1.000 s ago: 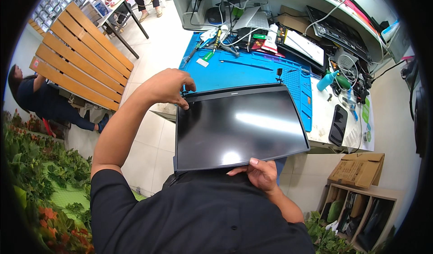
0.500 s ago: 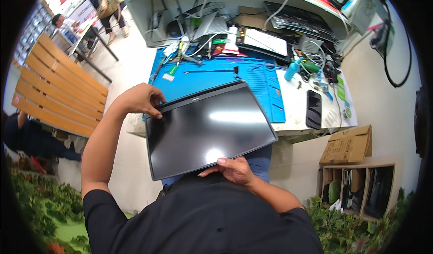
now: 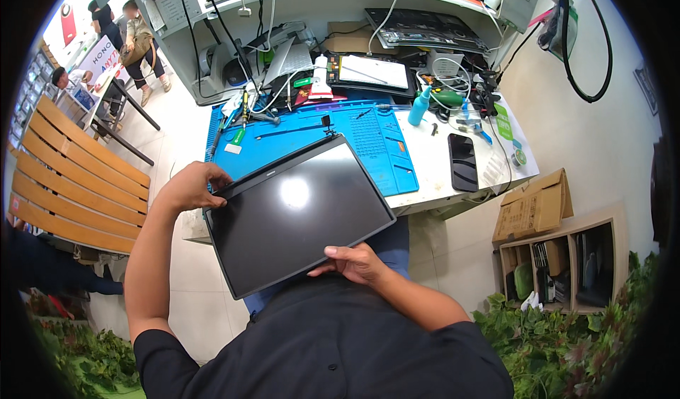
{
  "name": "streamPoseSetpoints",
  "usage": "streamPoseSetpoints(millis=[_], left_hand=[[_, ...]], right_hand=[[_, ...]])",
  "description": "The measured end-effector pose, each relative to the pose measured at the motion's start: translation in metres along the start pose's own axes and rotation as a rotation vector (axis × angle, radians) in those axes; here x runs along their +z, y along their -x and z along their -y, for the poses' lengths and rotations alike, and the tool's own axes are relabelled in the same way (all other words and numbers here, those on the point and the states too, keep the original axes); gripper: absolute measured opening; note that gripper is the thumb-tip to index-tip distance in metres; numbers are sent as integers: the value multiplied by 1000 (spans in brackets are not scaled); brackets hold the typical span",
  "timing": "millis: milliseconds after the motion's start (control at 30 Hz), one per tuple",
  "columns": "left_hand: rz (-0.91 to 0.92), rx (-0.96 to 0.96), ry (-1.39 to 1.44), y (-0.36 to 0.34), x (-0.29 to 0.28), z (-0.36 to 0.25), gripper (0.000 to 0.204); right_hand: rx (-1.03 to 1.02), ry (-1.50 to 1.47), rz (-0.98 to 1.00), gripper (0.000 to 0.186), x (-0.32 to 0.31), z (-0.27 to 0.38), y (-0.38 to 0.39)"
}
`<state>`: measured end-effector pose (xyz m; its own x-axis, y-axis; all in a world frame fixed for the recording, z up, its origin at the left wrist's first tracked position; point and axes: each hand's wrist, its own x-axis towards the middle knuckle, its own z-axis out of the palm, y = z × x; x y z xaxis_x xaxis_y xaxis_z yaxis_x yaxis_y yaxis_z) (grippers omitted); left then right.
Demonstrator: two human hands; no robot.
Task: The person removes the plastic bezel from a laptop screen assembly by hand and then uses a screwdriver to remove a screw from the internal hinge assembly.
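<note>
- The dark screen panel (image 3: 297, 215) now sits lower and nearer the body; left hand (image 3: 190, 186) grips its upper-left edge, right hand (image 3: 354, 261) its lower edge
- Beyond it: blue mat (image 3: 368, 133); black phone (image 3: 462, 161) on the bench (image 3: 432, 155)

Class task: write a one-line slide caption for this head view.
Left hand and right hand hold a dark screen panel above a blue mat.
</note>
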<state>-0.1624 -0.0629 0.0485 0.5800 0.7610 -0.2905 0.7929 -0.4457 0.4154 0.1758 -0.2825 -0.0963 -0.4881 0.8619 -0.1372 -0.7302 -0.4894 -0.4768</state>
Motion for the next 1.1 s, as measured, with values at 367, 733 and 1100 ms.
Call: streamPoseSetpoints(millis=[367, 733, 1100], left_hand=[[24, -66, 35, -14, -6, -9, 37], [-129, 11, 8, -17, 7, -11, 30], [-101, 4, -96, -31, -1, -23, 29]], right_hand=[[-207, 58, -21, 34, 5, 10, 11], [217, 668, -95, 40, 7, 87, 70], [-313, 1983, -718, 40, 23, 185, -69]])
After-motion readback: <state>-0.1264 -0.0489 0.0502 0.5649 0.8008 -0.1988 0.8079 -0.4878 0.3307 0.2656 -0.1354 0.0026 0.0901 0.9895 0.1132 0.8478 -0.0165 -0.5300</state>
